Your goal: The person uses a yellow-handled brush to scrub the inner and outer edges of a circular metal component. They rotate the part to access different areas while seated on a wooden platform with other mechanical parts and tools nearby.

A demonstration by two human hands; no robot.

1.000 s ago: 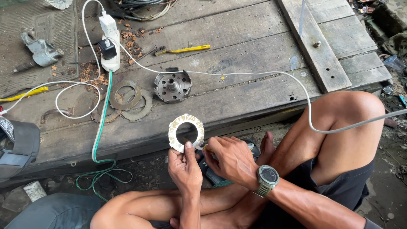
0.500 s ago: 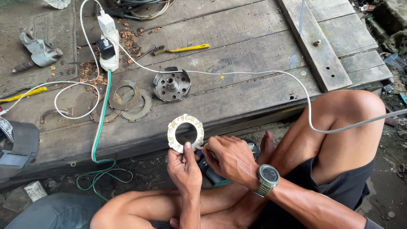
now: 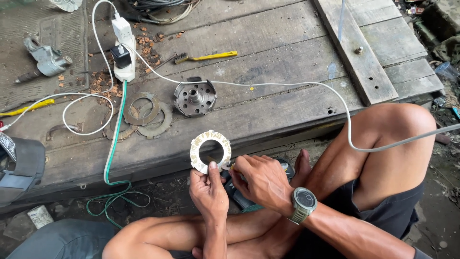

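Below the plank edge, head view: left hand [image 3: 208,189] pinches a white ring [image 3: 210,151] by its lower rim, thumb on the near face, fingers behind, holding it upright toward the camera. Ring is flat, notched round its outer edge, with tan marks on the face; it hangs in the air just in front of the wooden platform [image 3: 268,100], touching no surface. Right hand [image 3: 261,180] sits just beside the ring's lower right edge, fingers curled together, tips pinched on something small and dark at the rim; what it is I cannot tell. Watch [image 3: 303,205] on the right wrist, grey with round face. Person sits cross-legged, bare knee raised at right, bare foot near the hands. On the platform, beyond the ring: a round metal hub [image 3: 194,98] with holes and a centre boss, lying flat. Left of it, two rusty flat rings [image 3: 147,115], overlapping. Further back, a yellow-handled brush [image 3: 206,57], lying across the boards. White power strip [image 3: 123,48] at upper left, a black plug in it, brown flakes scattered round it. A white cable [image 3: 311,86] runs from the strip across the boards and over the raised knee to the right. A green cable [image 3: 115,144] drops from the strip over the platform edge to the ground. Grey metal tool [image 3: 45,60] on a mat at far left. Loose plank [image 3: 352,48] lies diagonally at upper right.
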